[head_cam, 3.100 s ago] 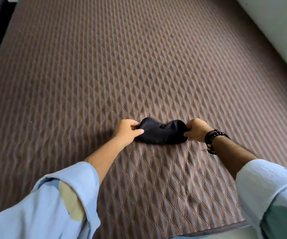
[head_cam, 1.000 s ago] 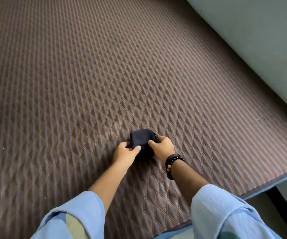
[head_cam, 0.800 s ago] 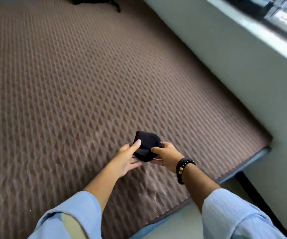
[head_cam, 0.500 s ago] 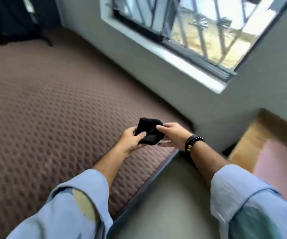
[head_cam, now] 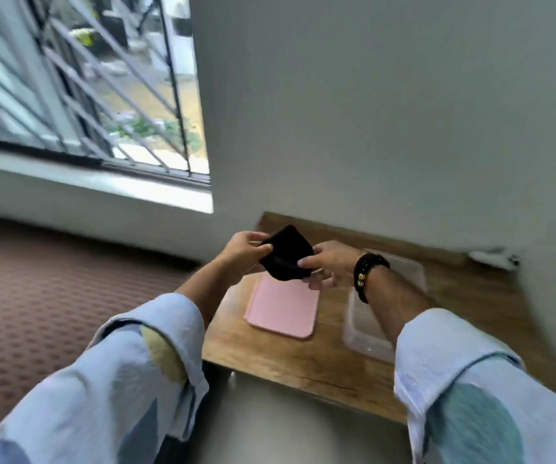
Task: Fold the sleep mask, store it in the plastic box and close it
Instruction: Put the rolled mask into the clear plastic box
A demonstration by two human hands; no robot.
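At the far left a barred window is seen, with a brown quilted bed below it. Right of the bed stands a small wooden surface against the wall. The left hand is closed in a pinch on the left edge of the sleep mask, thumb under and fingers over. The mask, black and folded into a compact bundle, is held in the air between both hands, above the far part of the surface. Directly beneath it a pink lid lies flat on the wood. The right hand is clamped on the mask's right and lower edge, with a dark bead bracelet worn at its wrist.

The clear plastic box sits open on the surface to the right of the lid, partly hidden under the right forearm, so its inside cannot be fully read. Its long axis appears to run near to far. The box is judged to lie right of and below the mask, nearer the right hand, so a short carry rightward and downward is called for, probably led by that hand.
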